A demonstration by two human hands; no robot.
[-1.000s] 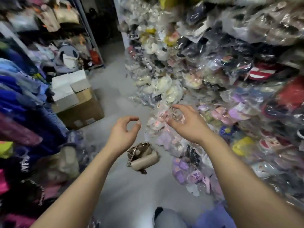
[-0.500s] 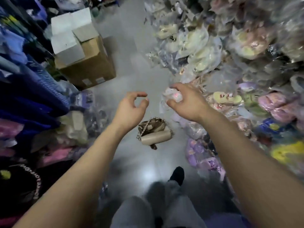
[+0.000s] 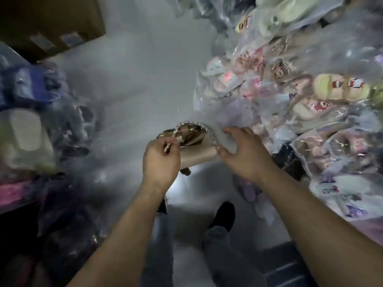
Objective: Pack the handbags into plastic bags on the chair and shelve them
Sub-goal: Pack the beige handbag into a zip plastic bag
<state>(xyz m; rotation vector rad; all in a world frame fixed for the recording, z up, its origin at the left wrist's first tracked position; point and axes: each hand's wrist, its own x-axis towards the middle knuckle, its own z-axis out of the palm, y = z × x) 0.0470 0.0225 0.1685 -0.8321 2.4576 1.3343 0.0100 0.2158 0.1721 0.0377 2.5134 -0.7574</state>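
Both my forearms reach forward and down; my left grip (image 3: 160,160) is pinched closed, my right grip (image 3: 244,154) curled, fingers spread.

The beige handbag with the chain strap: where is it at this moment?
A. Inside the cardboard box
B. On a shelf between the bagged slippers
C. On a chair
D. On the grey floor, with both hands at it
D: the handbag lies on the grey floor, the left hand pinching its chain strap and the right hand at its other end.
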